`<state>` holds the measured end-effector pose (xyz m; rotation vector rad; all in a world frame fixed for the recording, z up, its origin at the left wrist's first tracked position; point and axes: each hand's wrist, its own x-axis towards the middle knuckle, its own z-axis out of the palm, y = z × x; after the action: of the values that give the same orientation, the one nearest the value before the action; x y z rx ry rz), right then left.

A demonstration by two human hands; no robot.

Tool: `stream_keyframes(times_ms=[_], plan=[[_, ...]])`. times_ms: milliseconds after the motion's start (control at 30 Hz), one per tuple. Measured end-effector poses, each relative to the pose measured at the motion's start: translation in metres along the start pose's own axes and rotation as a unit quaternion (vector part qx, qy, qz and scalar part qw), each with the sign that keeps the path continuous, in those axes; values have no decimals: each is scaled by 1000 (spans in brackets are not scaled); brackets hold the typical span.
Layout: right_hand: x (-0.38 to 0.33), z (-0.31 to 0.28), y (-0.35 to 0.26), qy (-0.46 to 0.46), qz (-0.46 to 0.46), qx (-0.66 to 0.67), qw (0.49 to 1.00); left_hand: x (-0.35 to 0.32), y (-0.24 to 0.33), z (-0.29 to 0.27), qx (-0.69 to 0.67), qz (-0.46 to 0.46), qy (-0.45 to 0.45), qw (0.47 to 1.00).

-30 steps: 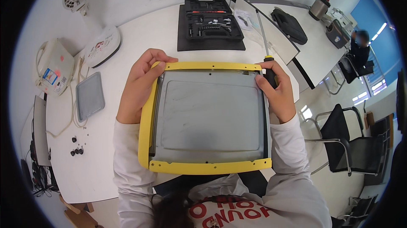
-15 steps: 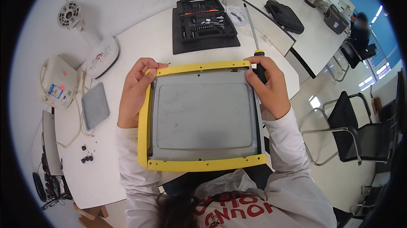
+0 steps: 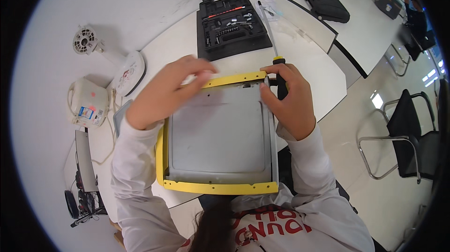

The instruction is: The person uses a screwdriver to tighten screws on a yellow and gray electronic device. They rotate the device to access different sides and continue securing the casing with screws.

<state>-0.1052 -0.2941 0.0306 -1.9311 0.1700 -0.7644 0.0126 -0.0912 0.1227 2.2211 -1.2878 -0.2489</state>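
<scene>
A flat grey panel [image 3: 218,135] with a rounded raised outline sits in a yellow frame [image 3: 220,188], which runs along its far, left and near sides. Thin bare metal edges the right side. My right hand [image 3: 294,102] grips the far right corner, thumb on the face and fingers behind. Over the far left corner is my left hand [image 3: 168,90], smeared by motion, its fingers reaching rightward near the far yellow strip; whether it touches is unclear. A long screwdriver [image 3: 279,76] with a black and yellow handle lies beside my right hand, partly hidden by it.
An open black tool case [image 3: 232,22] with sockets stands on a dark mat at the back. A white fan-like device [image 3: 129,74] and a cream appliance [image 3: 89,102] with a cord are left. A divider [image 3: 300,17], black bag [image 3: 326,3] and chair [image 3: 408,135] are right.
My left hand has let go of the frame's far left corner and moved rightward over the panel. My right hand keeps its corner. The view has shifted, hiding most of the grey tray.
</scene>
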Motion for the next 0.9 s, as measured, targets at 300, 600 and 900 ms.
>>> stream_keyframes(times_ms=[300,600,900], plan=[[3,-5,3,-31,6,33,999,44,19,46,-158,-41,-23,986],[7,-8,4,-53,22,54,997,48,28,40,-74,-56,-52,994],[10,-12,3,-88,38,58,994,44,25,43,-34,14,-29,999]])
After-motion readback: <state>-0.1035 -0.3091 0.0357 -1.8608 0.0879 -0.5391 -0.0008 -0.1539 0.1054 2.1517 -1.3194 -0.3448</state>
